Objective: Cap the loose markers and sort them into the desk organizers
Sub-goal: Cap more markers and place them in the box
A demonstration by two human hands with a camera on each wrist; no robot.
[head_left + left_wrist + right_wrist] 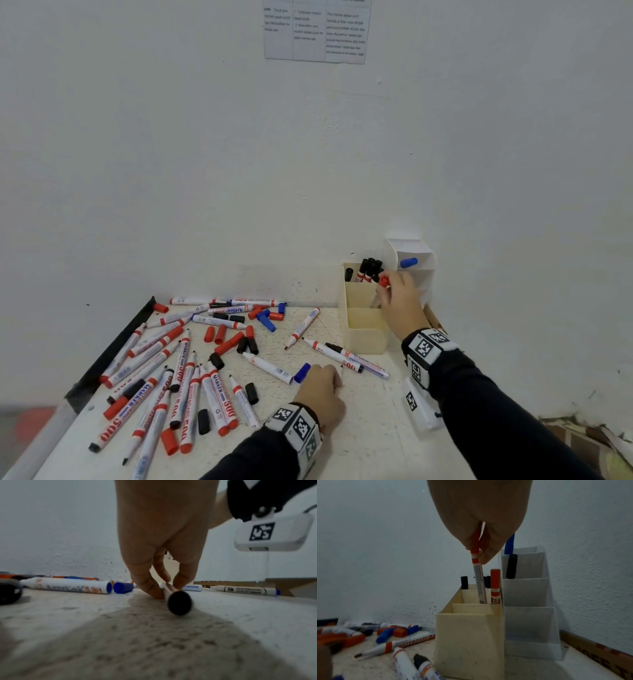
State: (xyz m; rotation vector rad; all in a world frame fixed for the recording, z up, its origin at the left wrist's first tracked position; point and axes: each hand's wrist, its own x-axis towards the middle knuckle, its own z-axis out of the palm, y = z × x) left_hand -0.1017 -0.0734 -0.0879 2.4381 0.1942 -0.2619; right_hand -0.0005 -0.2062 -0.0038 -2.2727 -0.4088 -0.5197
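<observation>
My right hand point(386, 290) point(479, 553) pinches a red-capped marker point(478, 577) by its cap end and holds it upright. Its lower end is inside the middle compartment of the cream organizer point(363, 337) point(467, 639), beside another red marker point(495, 586). Black-capped markers point(369, 269) stand in the back compartment. A white tiered organizer point(416, 255) point(529, 622) next to it holds a blue marker point(408, 262) and a black one point(511, 566). My left hand point(337, 378) point(167, 588) is low on the table, pinching a lying marker with a black end point(179, 602).
Several loose markers and red, black and blue caps point(191, 359) are scattered over the table's left half. A blue cap point(302, 372) point(123, 587) lies just left of my left hand. Two uncapped markers point(346, 356) lie before the cream organizer. A cardboard box point(604, 654) sits at the right.
</observation>
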